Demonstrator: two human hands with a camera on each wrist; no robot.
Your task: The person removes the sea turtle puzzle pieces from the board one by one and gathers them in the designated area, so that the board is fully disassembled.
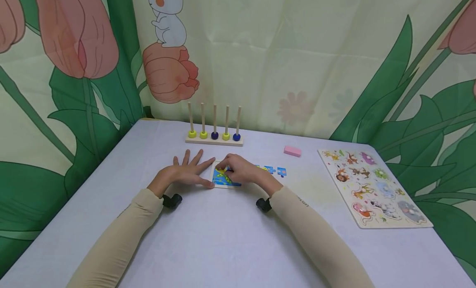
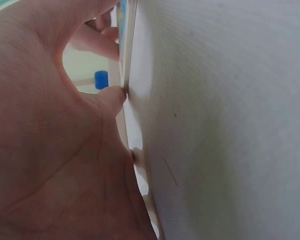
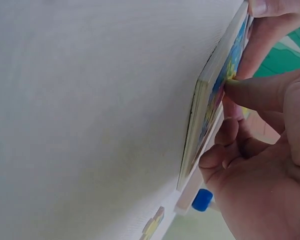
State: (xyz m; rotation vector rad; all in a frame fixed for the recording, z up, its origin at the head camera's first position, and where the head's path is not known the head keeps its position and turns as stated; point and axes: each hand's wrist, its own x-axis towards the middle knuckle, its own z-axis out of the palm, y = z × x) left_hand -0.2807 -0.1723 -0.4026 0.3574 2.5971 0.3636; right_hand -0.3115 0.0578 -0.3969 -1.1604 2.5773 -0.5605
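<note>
A small jigsaw puzzle (image 1: 222, 179) with a blue and yellow picture lies flat in a wooden tray (image 3: 194, 135) on the table. My left hand (image 1: 186, 171) is spread on its left side, thumb and index finger touching the tray's edge. Over the picture, my right hand (image 1: 241, 168) has its thumb and fingertips brought together, pinching a puzzle piece at the surface; the fingers mostly hide that piece. In the right wrist view the thumb (image 3: 257, 92) touches the picture, with the other fingers curled. Loose puzzle pieces (image 1: 281, 171) lie right of the right hand.
Behind the hands stands a wooden peg stand (image 1: 214, 141) with yellow and dark blue beads on upright rods. A pink block (image 1: 292, 151) lies to its right. An animal peg-puzzle board (image 1: 349, 197) lies at the table's right side. A printed curtain (image 1: 260, 65) hangs behind.
</note>
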